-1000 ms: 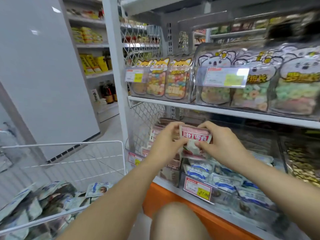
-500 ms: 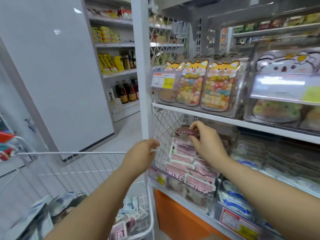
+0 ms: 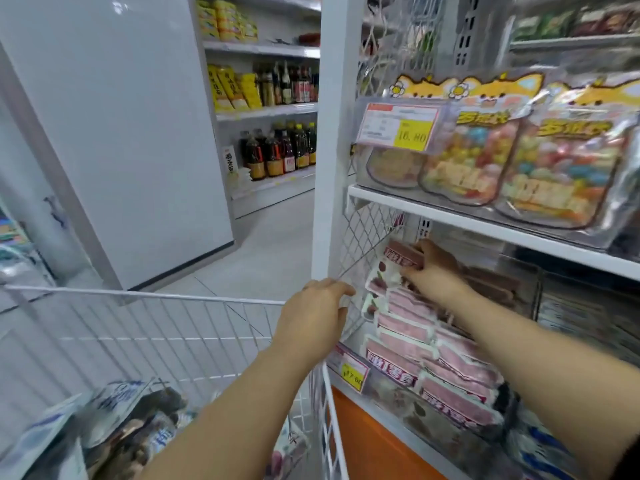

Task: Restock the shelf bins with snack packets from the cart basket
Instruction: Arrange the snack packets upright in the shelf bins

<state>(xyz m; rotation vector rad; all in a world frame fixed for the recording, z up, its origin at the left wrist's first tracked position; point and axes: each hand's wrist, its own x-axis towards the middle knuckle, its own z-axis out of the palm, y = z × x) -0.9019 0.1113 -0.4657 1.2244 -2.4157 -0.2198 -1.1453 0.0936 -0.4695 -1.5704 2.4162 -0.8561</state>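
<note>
My right hand [image 3: 437, 271] reaches into the lower shelf bin [image 3: 349, 370] and grips a pink snack packet [image 3: 398, 259] at the back of a row of matching pink packets [image 3: 446, 372]. My left hand [image 3: 317, 315] hangs empty, fingers loosely curled, beside the white shelf post, above the corner of the white wire cart basket [image 3: 145, 296]. Blue-and-white and dark snack packets [image 3: 128, 420] lie in the basket at the lower left.
A white upright post [image 3: 332, 133] stands between cart and shelf. The shelf above [image 3: 485, 226] holds candy bags with fox tops behind a price tag. Bottles and yellow packs fill far shelves. A grey panel stands left. An orange base runs below the bin.
My left hand let go of the pink packet and drew back toward the cart. My right hand carried the packet to the back of the bin's row. The view swung left.
</note>
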